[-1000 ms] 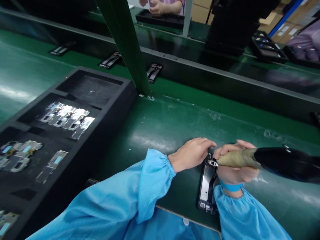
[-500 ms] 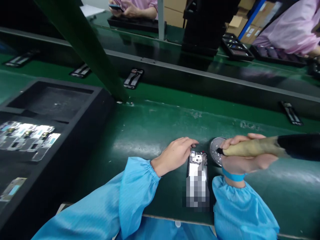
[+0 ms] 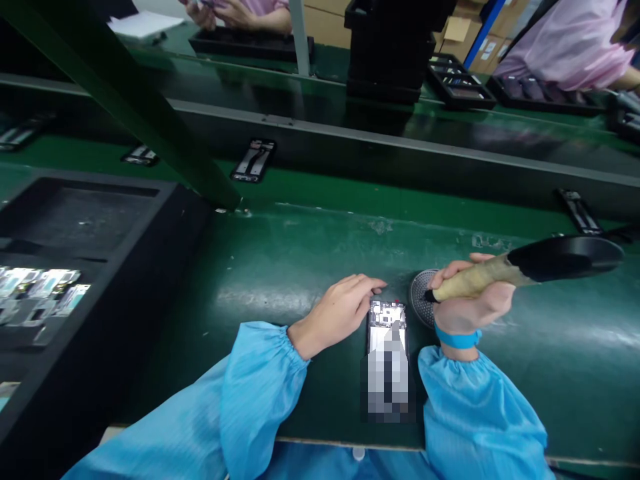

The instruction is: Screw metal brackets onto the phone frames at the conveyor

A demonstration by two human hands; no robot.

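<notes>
An opened phone (image 3: 387,317), its circuit board showing at the top end, lies flat on the green bench in front of me; its lower part is blurred out. My left hand (image 3: 343,310) rests at the phone's upper left corner, fingers stretched forward and holding nothing. Whether the fingertips touch the phone I cannot tell. My right hand (image 3: 463,310) is wrapped round an electric screwdriver (image 3: 480,278) with a tape-covered grip and a black rear end. The screwdriver's tip is over a round, dimpled metal screw dish (image 3: 423,303), right of the phone.
A black foam tray (image 3: 165,267) with phone boards (image 3: 45,283) stands at the left. A green post (image 3: 165,133) rises beside it. Beyond, phone frames (image 3: 254,160) lie along a green strip. Across the divider are a co-worker's hands (image 3: 230,12), another person's pink sleeve (image 3: 560,47) and stacked black trays (image 3: 387,60).
The view has shifted a little, so the bench items sit further left. The screwdriver's rear end has swung, and more of it shows. My left hand stays by the phone.
</notes>
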